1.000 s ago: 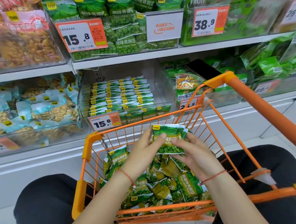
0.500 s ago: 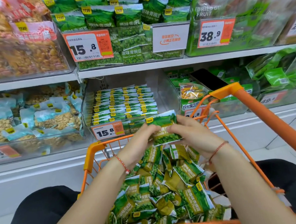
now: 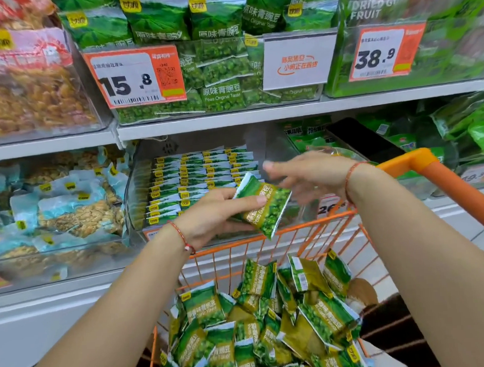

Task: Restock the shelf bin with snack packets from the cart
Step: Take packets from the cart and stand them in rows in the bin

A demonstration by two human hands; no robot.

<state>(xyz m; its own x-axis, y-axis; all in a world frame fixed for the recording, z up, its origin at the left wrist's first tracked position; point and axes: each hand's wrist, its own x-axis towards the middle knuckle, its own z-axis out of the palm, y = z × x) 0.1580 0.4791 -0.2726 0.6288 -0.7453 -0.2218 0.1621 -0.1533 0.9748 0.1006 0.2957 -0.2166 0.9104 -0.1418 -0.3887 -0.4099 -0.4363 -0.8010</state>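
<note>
Packets (image 3: 259,322) lie in the cart (image 3: 266,235), which stands before the shelf bin (image 3: 139,172).

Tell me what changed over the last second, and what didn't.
The left hand lifted the packet up from over the cart toward the shelf bin and now grips it alone. The right hand let go and moved off to the right, fingers spread. The rows of packets in the bin and the pile in the cart look unchanged.
</note>
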